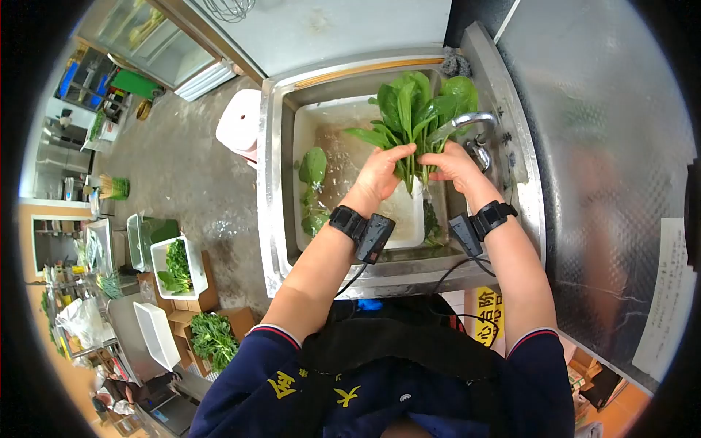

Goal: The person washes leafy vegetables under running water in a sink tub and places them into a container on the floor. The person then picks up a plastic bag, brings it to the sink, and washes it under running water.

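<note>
My left hand (381,171) is closed around the stems of a bunch of spinach (409,106), thumb toward the right. On the other side of the stems, my right hand (454,166) grips the same bunch with bent fingers. The leaves point away from me, above a white tub (420,230) set inside a metal sink (269,212). A curved chrome faucet (478,118) reaches over the right part of the bunch, its outlet near my right fingers. Loose spinach leaves (313,166) float in the tub's water at the left. More greens (432,225) lie between tub and sink wall.
A steel wool scrubber (456,64) sits at the sink's back right corner. A metal panel (591,182) rises at the right. On the floor side at left are a white stool (239,120), a white crate (198,266) holding greens, and cardboard boxes (239,319).
</note>
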